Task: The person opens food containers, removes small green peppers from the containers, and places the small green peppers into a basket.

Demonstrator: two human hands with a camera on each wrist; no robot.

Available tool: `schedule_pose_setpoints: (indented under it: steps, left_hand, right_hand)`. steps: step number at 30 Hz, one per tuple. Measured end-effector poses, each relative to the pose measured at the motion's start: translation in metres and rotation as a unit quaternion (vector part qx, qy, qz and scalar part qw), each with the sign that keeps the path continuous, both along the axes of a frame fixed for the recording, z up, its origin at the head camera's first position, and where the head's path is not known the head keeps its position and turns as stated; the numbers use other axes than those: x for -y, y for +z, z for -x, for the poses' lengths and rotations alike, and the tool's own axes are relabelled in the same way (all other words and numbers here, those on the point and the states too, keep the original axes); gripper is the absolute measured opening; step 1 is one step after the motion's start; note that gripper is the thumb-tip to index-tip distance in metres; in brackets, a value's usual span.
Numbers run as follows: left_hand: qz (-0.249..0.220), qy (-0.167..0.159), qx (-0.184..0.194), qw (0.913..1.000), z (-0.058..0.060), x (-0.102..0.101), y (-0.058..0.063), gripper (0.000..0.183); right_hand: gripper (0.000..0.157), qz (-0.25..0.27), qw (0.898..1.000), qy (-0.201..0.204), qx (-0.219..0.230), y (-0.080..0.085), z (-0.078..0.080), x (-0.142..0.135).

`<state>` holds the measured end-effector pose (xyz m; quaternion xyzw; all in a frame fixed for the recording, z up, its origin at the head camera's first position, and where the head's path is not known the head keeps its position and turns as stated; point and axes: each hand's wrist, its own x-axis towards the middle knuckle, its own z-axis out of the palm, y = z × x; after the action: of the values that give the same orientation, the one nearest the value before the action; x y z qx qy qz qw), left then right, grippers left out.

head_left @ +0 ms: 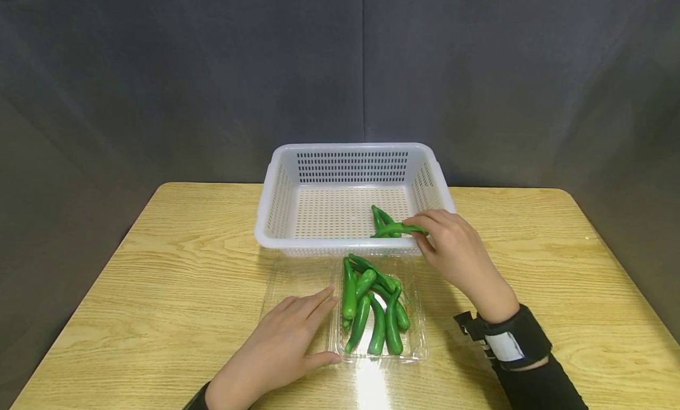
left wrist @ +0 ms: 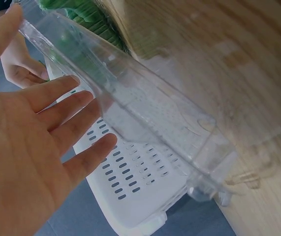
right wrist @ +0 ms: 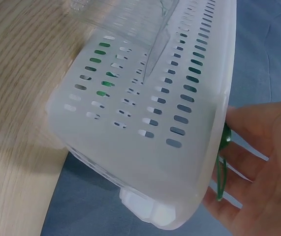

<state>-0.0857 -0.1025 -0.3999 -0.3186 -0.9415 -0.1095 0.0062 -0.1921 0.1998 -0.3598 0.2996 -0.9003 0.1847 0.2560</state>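
Observation:
My right hand (head_left: 451, 245) pinches a green chili pepper (head_left: 395, 228) over the front right of a white perforated basket (head_left: 319, 243). In the right wrist view the pepper's thin stem (right wrist: 221, 179) shows by the fingers, and the basket wall hides the rest. Other green peppers (head_left: 378, 216) lie on the basket floor below. In front of the basket sits an open clear plastic clamshell box (head_left: 417, 339), its right half holding several green peppers (head_left: 392, 324). My left hand (head_left: 281, 345), fingers spread and fairly straight, rests at the clamshell's left half, fingertips near the middle fold.
Under everything is a light wood-grain table (head_left: 186, 268). A dark grey cloth (head_left: 212, 74) hangs behind its far edge, right at the back of the basket. The basket's raised rim stands between the clamshell and the peppers inside.

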Motion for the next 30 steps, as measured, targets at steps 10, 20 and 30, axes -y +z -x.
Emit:
schedule_pose_setpoints:
  steps: [10, 20, 30]
  left_hand:
    - [0.001, -0.003, -0.001, 1.0, -0.0002, 0.0004, -0.0012, 0.085]
    - [-0.01, -0.002, 0.0, 1.0, -0.0003, 0.0005, -0.0004, 0.084]
    - [-0.006, -0.003, 0.0, 1.0, 0.0002, 0.0004, -0.0004, 0.085]
  right_hand:
    - [0.02, -0.001, 1.0, -0.004, 0.004, -0.0033, 0.0016, -0.0022]
    - [0.018, -0.001, 1.0, -0.014, 0.013, -0.004, 0.0027, -0.0015]
    - [0.017, -0.001, 1.0, -0.008, 0.002, -0.005, 0.0049, -0.0027]
